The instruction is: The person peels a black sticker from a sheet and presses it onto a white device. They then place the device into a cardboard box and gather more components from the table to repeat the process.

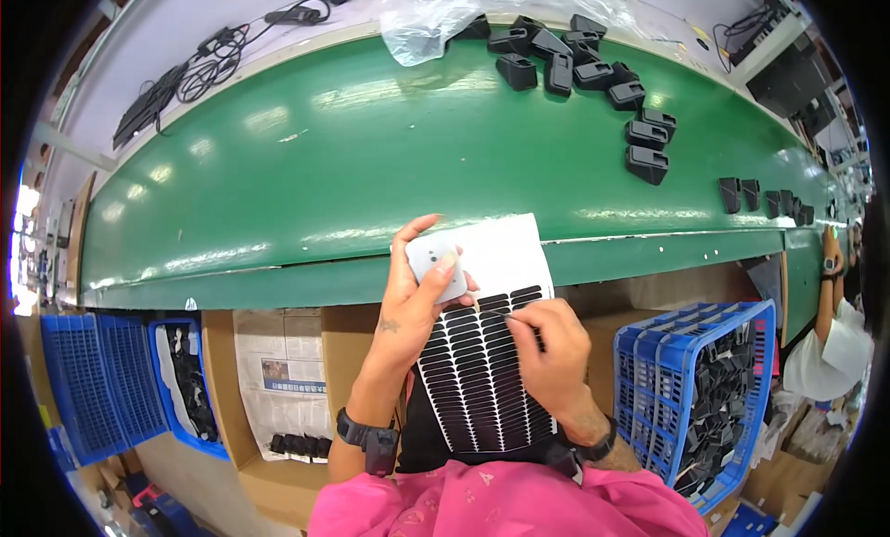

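Note:
My left hand (404, 300) holds a small, light grey, rounded plastic part (424, 251) with a few dark holes, its thumb lying across the face. Behind and below that part is a white sheet (508, 250) with columns of narrow black strips, probably stickers; its upper part is bare white. The sheet lies over my lap and against the bench edge. My right hand (556, 351) is over the sheet's right side, thumb and forefinger pinched together at the upper rows of strips. Its fingertips seem to have hold of one black strip (501, 316), mostly hidden.
Several black plastic housings (646, 164) stand on the green bench (371, 157), beneath clear plastic film (417, 36) at the back. A blue crate (640, 389) of black parts is at right, a cardboard box (219, 389) at left. Another person's arm (825, 300) shows far right.

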`<control>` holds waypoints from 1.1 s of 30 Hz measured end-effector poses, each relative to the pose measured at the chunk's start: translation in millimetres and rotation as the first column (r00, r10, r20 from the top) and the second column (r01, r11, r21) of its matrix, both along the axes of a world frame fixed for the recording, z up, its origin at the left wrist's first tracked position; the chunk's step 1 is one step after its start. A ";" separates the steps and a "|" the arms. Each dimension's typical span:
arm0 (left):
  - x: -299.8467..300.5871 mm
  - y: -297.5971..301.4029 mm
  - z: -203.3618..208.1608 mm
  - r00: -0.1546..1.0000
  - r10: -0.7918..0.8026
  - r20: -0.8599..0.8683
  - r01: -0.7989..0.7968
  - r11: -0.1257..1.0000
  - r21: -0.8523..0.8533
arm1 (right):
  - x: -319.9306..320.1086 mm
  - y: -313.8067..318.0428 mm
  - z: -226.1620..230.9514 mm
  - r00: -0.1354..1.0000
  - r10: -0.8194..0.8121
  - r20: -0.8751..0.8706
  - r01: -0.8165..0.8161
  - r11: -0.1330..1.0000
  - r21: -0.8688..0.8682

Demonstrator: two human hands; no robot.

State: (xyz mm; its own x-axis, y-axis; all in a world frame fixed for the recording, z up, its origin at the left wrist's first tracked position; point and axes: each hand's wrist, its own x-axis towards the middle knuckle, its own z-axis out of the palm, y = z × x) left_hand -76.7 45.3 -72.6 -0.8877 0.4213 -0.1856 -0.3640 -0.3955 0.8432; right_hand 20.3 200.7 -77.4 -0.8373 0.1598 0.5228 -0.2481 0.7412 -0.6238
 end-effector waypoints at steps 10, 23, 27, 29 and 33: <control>54.0 -5.5 74.8 0.949 -0.276 -0.152 0.247 0.952 -0.182 | 7.6 12.0 88.5 0.898 0.378 0.223 -0.025 0.552 -0.833; 71.9 -5.3 67.5 0.844 -0.360 -0.397 0.201 0.899 -0.390 | 18.8 7.9 92.2 0.883 0.412 0.226 -0.094 0.625 -0.775; 73.1 -5.7 67.9 0.844 -0.364 -0.393 0.200 0.895 -0.399 | 19.2 7.9 91.5 0.881 0.412 0.233 -0.094 0.635 -0.767; 74.2 -5.7 69.6 0.856 -0.366 -0.365 0.206 0.889 -0.409 | 19.4 8.1 91.5 0.878 0.416 0.236 -0.094 0.633 -0.768; 74.7 -5.5 70.8 0.859 -0.366 -0.358 0.203 0.885 -0.418 | 19.4 8.7 89.6 0.873 0.429 0.233 -0.095 0.618 -0.781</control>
